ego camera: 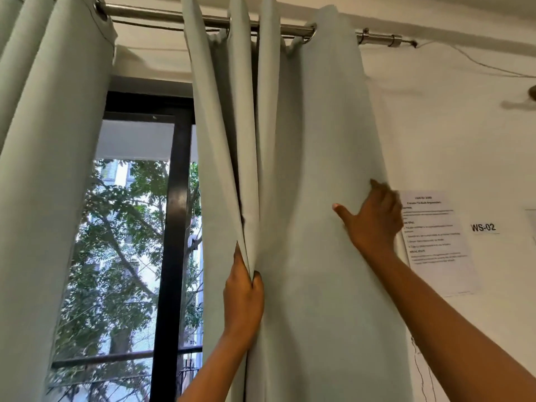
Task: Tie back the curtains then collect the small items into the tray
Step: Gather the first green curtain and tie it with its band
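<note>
Two pale green curtains hang from a metal rod. The right curtain is bunched in folds toward the wall. My left hand is closed around a fold at its left edge. My right hand lies on the curtain's right edge, thumb spread and fingers curled round behind the cloth. The left curtain hangs loose at the far left. Neither a tray nor small items are in view.
A dark-framed window with trees outside shows between the curtains. On the white wall at right hang a printed sheet and a label reading WS-02. Thin wires run along the wall.
</note>
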